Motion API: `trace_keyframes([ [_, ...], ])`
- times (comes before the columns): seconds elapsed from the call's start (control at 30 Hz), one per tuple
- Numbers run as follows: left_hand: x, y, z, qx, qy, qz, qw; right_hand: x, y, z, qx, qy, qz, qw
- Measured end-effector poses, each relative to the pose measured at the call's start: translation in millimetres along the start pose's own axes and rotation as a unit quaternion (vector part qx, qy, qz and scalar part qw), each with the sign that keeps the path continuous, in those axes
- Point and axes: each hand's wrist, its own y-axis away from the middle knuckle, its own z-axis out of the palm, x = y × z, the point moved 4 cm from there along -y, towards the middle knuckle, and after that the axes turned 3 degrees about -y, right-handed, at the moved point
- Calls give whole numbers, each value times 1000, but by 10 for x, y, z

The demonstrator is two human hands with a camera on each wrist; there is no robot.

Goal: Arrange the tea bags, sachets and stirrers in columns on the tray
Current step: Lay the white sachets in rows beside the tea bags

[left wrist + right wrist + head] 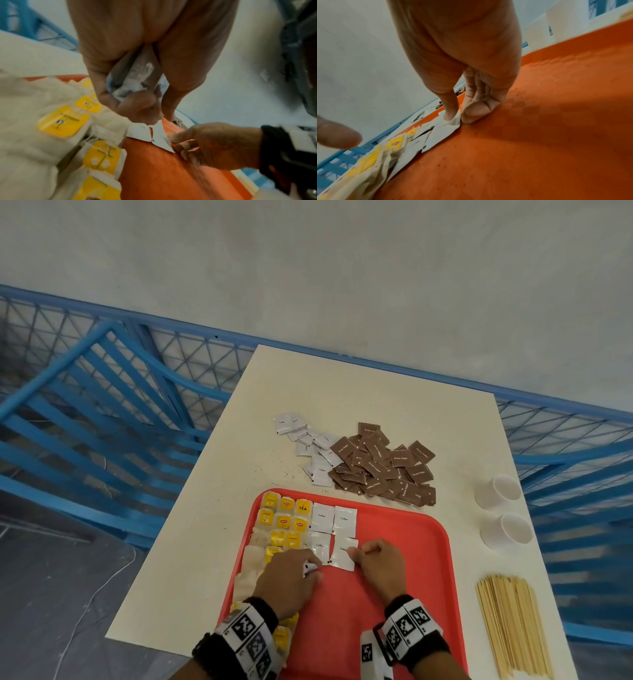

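Note:
On the red tray (407,546), yellow-tagged tea bags (284,522) fill the left columns. White coffee sachets (334,518) lie beside them in two short columns. My right hand (358,554) pinches the right corner of the nearest white sachet (340,556), which lies on the tray; thumb and forefinger (452,115) meet on that sachet (441,133). My left hand (313,571) is curled round a small bunch of white sachets (133,75), just left of the pinched one (160,140). The tea bags (65,121) sit right beside my left hand.
Behind the tray lie a loose pile of white sachets (310,443) and a bigger heap of brown sugar sachets (383,467). Wooden stirrers (510,628) are bundled at the table's front right, behind them two white paper cups (498,491). A blue railing runs behind and beside the table.

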Motion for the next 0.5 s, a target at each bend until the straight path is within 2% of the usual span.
trace_keyframes([
  [0.1,69,-89,19,7,-120,-2,993,-10,28,-46,1,40,-20,999],
  [0.27,159,-265,60,-35,-280,10,959,-32,159,-4,-64,122,-93,986],
  [0.37,124,-299,110,-59,-334,9,941,-14,178,62,-64,143,-119,981],
  [0.5,97,-330,142,-67,-358,10,931,-21,177,103,-56,158,-133,977],
])
